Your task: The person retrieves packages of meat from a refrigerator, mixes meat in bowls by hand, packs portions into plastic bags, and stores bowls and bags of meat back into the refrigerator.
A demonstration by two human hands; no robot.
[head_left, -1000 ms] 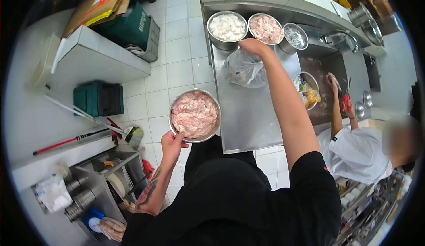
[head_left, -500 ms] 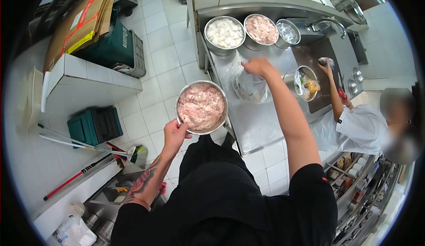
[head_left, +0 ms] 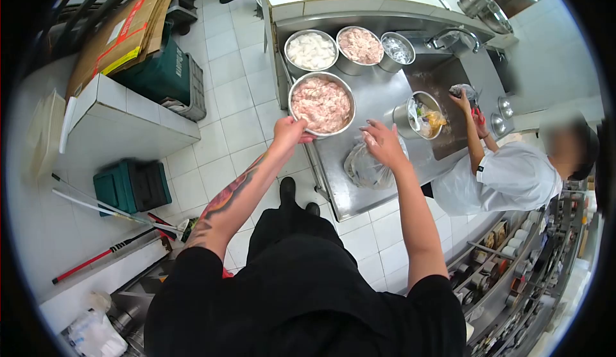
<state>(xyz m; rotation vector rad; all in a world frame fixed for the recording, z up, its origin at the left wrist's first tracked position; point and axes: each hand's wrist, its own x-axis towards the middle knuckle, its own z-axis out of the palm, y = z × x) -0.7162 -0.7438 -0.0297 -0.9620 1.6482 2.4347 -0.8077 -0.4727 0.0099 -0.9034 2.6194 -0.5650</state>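
Observation:
My left hand (head_left: 292,132) grips the near rim of a round metal bowl of pink minced meat (head_left: 321,104), over the left edge of the steel counter (head_left: 378,97). Fingers apart, my right hand (head_left: 382,144) is above a clear plastic bag (head_left: 369,164) on the counter and holds nothing. What is inside the bag is hard to make out. Behind the bowl, along the back of the counter, stand a metal pot of white pieces (head_left: 311,50), a pot of pale pink meat (head_left: 360,45) and a smaller pot with clear plastic (head_left: 397,49).
A metal pot with colourful scraps (head_left: 420,115) stands right of the bag, beside the sink (head_left: 443,74) with its faucet (head_left: 457,34). A co-worker in white (head_left: 507,177) holds something dark and red-handled scissors over the sink. Green bins (head_left: 131,187) and cardboard (head_left: 119,36) are at the left.
The bowl in my left hand has moved forward and right to the counter. My right hand has let go of the bag, which now rests nearer the counter's front.

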